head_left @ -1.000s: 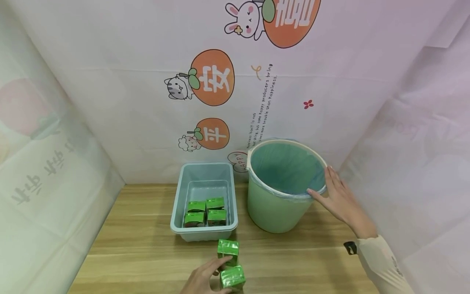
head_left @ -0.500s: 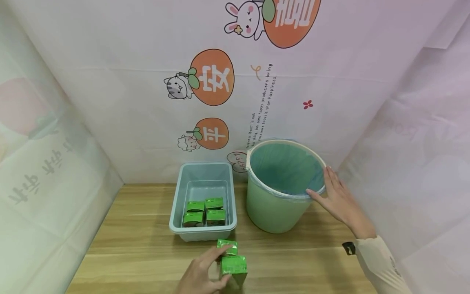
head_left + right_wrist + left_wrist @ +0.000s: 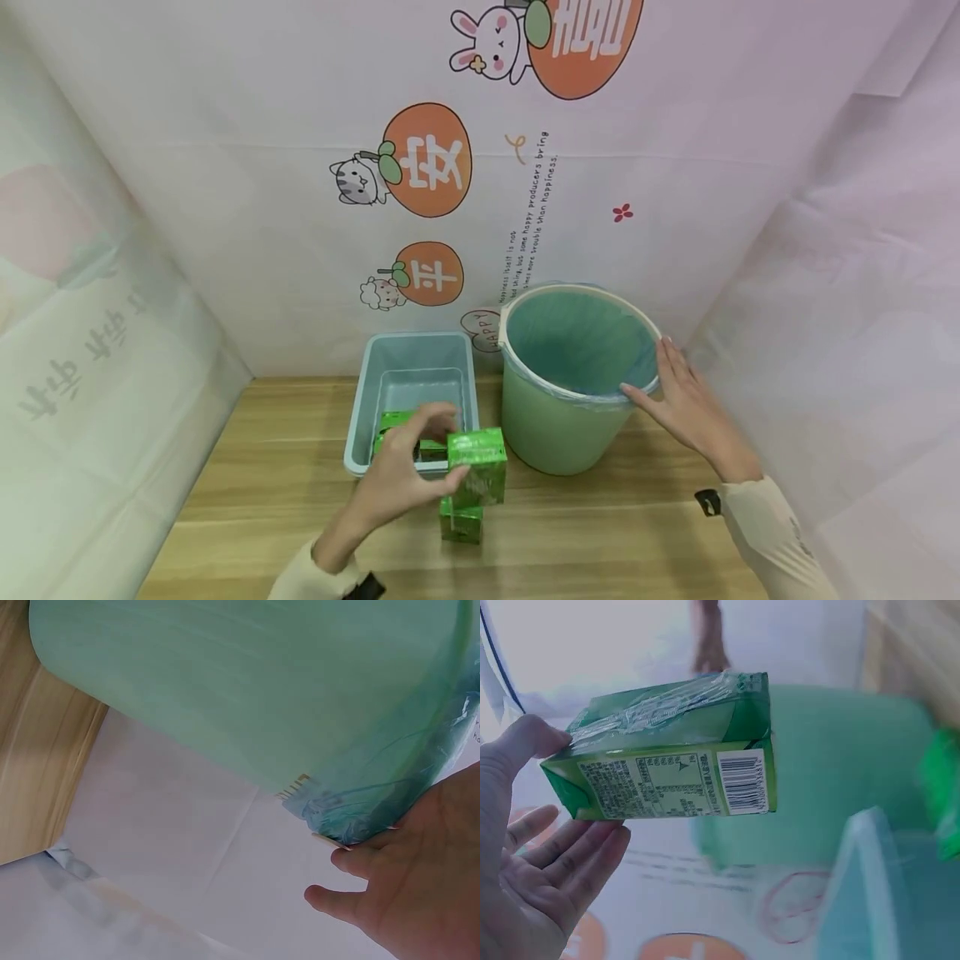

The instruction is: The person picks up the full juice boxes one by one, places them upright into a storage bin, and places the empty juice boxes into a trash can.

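My left hand (image 3: 390, 475) pinches a green drink carton (image 3: 480, 477) between thumb and fingertips. It is held up in front of the blue tray (image 3: 360, 417); in the left wrist view, the carton (image 3: 679, 780) shows a barcode and clear plastic film along one side. Below it on the table stands another green carton (image 3: 461, 527), partly covered by the held one. Inside the tray's near end are more green cartons (image 3: 395, 418), mostly hidden by my left hand. My right hand (image 3: 693, 421) rests on the right rim of the light green bin (image 3: 558, 442), fingers straight and thumb spread.
A bluish plastic liner (image 3: 397, 780) folds over the bin's rim. Bin and tray stand side by side on the wooden table (image 3: 300, 500). White printed cloth walls (image 3: 262, 208) rise behind and on both sides.
My left hand has lifted the carton from the near edge of the view and carried it forward, past the other carton, towards the tray. My right hand has stayed at the bin's rim.
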Motion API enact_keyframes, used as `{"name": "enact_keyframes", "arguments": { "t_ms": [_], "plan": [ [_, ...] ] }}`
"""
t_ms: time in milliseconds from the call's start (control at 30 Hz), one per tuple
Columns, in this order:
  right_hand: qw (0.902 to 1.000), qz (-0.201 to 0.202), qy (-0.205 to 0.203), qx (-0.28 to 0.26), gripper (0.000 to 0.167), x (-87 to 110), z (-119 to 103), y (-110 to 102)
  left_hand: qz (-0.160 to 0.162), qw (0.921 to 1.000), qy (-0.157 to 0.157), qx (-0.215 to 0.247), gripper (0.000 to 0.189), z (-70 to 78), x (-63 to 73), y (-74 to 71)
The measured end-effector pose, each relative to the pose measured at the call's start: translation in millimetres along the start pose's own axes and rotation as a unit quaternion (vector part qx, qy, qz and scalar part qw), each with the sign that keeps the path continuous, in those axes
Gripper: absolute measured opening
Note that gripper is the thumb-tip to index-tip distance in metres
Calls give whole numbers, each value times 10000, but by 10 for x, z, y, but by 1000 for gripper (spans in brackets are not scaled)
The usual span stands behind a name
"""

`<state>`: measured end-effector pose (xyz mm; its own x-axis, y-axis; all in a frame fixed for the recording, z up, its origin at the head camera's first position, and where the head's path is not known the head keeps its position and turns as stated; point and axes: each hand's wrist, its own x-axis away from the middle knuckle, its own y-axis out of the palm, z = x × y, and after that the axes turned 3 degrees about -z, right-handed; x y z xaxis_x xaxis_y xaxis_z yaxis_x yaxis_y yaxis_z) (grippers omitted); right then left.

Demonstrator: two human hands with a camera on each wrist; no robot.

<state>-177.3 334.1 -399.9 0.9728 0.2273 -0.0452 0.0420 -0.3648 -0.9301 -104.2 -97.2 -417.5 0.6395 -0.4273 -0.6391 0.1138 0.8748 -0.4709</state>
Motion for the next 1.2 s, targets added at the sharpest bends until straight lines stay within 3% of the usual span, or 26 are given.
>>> {"name": "enact_keyframes", "arguments": {
  "t_ms": [200, 433, 567, 767, 933, 1067, 1200],
  "plan": [
    [10000, -10, 30, 42, 107, 8, 14, -2, -9, 9993, 368, 95, 67, 6, -545, -189],
    [10000, -21, 71, 44, 108, -19, 4, 43, 29, 9989, 19, 465, 62, -60, -1078, -318],
    [10000, 18, 36, -3, 107, -19, -4, 53, -5, 9973, -261, 685, 59, -83, -1349, -280],
    [10000, 75, 29, 1, 106, -14, 0, 55, 16, 9943, -499, 942, 56, -139, -1738, -66],
    [9999, 89, 49, 32, 106, -26, 22, 67, -37, 9953, -452, 857, 58, -166, -1936, 78],
    [9999, 114, 62, 34, 106, -19, 27, 59, -152, 9961, -603, 620, 84, -207, -2008, 162],
    [9999, 149, 53, 18, 107, -3, 32, 41, -217, 9949, -771, 618, 109, -228, -1990, 183]
  ]
}}
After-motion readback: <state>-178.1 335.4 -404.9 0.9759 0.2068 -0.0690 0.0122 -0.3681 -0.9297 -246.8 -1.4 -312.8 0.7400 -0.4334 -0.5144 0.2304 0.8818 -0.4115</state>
